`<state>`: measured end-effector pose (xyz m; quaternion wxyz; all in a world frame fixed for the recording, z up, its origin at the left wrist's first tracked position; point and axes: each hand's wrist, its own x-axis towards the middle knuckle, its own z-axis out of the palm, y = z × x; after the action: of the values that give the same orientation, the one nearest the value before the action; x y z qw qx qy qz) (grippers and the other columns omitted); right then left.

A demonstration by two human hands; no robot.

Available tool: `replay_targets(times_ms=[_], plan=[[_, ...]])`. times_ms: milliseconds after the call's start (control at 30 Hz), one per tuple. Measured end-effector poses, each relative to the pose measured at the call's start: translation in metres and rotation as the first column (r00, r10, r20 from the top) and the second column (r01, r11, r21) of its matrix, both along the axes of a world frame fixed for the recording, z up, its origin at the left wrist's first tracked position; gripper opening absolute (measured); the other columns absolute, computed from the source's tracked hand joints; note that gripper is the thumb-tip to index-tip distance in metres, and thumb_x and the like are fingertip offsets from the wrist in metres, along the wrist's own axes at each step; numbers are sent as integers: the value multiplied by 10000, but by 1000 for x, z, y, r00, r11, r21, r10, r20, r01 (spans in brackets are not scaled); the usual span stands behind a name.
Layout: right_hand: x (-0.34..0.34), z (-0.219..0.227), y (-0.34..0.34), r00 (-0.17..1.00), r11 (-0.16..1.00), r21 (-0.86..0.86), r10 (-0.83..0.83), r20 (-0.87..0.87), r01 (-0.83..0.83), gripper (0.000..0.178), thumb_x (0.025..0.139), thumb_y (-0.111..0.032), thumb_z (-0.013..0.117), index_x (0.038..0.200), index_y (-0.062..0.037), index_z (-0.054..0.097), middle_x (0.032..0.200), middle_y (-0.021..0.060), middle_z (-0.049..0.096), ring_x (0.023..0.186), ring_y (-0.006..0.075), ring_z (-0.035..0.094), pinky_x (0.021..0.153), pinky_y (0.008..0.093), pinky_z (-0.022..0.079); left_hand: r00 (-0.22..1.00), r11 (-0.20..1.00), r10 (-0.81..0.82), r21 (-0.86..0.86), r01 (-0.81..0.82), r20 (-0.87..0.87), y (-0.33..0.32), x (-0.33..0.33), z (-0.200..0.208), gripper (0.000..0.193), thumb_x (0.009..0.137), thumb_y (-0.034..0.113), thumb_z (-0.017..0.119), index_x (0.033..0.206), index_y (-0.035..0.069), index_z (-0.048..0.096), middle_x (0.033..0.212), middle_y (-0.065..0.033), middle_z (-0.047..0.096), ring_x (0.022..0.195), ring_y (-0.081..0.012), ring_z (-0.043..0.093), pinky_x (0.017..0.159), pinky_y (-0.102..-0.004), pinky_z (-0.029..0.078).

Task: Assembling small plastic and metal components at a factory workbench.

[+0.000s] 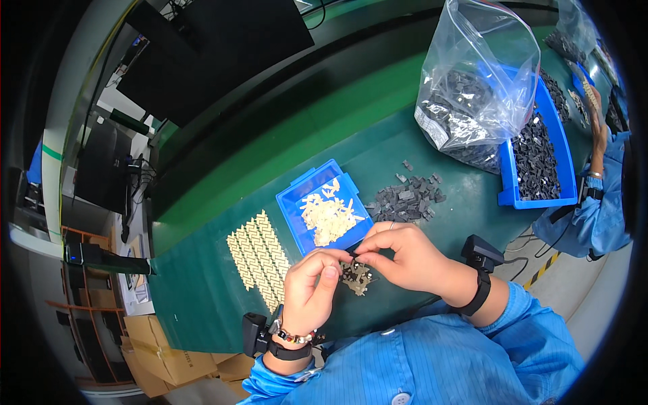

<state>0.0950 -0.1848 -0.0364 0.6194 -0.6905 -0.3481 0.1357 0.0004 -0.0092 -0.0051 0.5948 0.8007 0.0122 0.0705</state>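
Near the front edge of the table, my left hand (312,287) and my right hand (410,260) meet fingertip to fingertip. Both pinch a small black piece (353,258), mostly covered by the fingers, so its exact kind cannot be made out. Just beneath them lies a little heap of small brownish and shiny parts (358,279). Beyond my hands stands a blue tray (300,183) holding loose cream-coloured slivers (329,219). To its right is a pile of small dark grey plastic pieces (407,197). On the left, cream pieces (260,256) lie in neat slanted rows.
A clear plastic bag (466,101) full of dark pieces leans by a long blue bin (533,202) of similar pieces at the right. Another person's arm (598,138) shows beyond it. Dark monitors (216,57) stand at back left; cardboard boxes (165,347) sit below the table's left end.
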Motion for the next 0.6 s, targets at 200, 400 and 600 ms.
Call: replay_targets(times_ms=[200, 400, 600], plan=[[-2, -2, -5, 997, 996, -60, 71, -32, -72, 68, 815, -62, 676, 862, -12, 677, 792, 105, 632, 727, 234, 626, 643, 335, 495, 993, 990, -113, 85, 110, 25, 3, 6, 3, 409, 990, 344, 467, 770, 4, 525, 895, -152, 656, 775, -241, 602, 706, -330, 465], [-6, -10, -13, 991, 992, -54, 112, -79, -116, 68, 810, -52, 676, 868, -16, 676, 778, 99, 619, 717, 219, 617, 631, 323, 485, 987, 980, -162, 121, 161, -3, -4, 5, -1, 612, 985, 532, 346, 707, 2, 473, 807, -171, 624, 757, -263, 594, 694, -336, 451], [-6, -12, -22, 961, 981, -97, 140, -238, -167, 80, 801, -21, 709, 874, -25, 676, 836, 86, 650, 799, 186, 628, 713, 296, 485, 986, 985, -168, 50, 168, 0, -12, 4, -12, 579, 987, 499, 371, 700, 5, 463, 787, -155, 611, 685, -264, 535, 646, -348, 427]])
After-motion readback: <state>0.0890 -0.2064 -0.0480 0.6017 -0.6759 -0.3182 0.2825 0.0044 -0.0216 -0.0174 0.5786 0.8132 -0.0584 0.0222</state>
